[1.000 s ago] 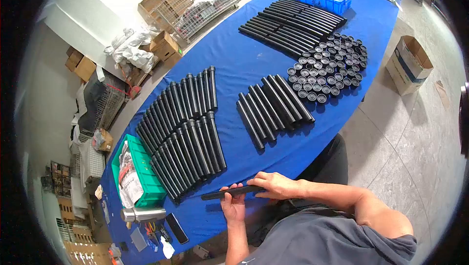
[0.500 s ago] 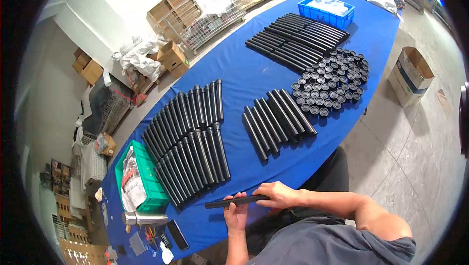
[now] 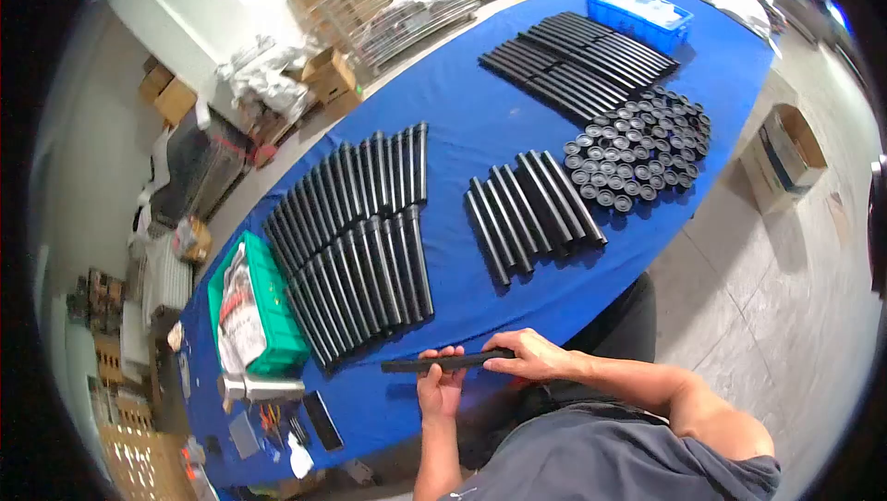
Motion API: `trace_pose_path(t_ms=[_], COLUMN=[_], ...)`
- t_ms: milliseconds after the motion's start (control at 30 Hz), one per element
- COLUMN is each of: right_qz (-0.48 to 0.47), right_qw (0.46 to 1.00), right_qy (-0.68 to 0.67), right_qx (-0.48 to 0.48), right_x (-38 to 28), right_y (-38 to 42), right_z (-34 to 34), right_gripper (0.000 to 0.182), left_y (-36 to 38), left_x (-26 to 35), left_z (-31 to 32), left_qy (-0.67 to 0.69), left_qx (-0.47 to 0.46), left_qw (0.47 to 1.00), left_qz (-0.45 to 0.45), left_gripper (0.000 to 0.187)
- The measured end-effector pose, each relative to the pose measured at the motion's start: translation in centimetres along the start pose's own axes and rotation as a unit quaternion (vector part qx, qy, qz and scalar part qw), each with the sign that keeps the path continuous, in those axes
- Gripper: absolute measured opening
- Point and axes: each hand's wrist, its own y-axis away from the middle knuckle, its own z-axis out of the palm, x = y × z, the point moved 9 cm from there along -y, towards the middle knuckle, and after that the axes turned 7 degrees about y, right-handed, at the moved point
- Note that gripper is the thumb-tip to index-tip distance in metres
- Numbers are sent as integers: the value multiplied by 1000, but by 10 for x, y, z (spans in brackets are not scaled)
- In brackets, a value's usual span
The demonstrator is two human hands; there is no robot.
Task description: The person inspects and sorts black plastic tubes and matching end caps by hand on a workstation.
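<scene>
A dark tube (image 3: 402, 366) lies level across both hands at the table's near edge. My left hand (image 3: 441, 385), palm up, has its fingers curled round the middle of the tube. Over the tube's right end, my right hand (image 3: 527, 356) is closed from above. Beyond them on the blue cloth lie several loose black tubes (image 3: 536, 214). To the left, two rows of black tubes with collared ends (image 3: 356, 261) lie side by side. Round black caps (image 3: 633, 154) are massed at the right, below a further stack of thin black tubes (image 3: 577, 62).
A green crate (image 3: 277, 321) with bags inside stands at the table's left. Near it lie a phone (image 3: 322, 421), a metallic object (image 3: 261, 388) and small tools (image 3: 271, 420). A blue crate (image 3: 637, 25) sits at the far end. An open carton (image 3: 783, 164) is on the floor at right.
The camera view has shifted and tilted slightly. The held tube is now more level, and both hands remain on it.
</scene>
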Motion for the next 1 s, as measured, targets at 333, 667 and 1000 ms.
trace_pose_path(t_ms=[333, 667, 1000], right_qz=[137, 235, 300], right_qw=[985, 954, 925], right_qy=[-60, -115, -139], right_qx=[-89, -145, -187], right_x=[7, 33, 42], right_y=[-5, 2, 9], right_z=[4, 18, 21], right_gripper=[35, 42, 48], left_y=[-1, 1, -1], left_x=[-2, -2, -1], left_z=[17, 17, 20], left_qy=[38, 42, 41], left_qx=[-28, -22, -30], left_qw=[999, 999, 998], left_qz=[-24, -16, -25], left_gripper=[26, 27, 25])
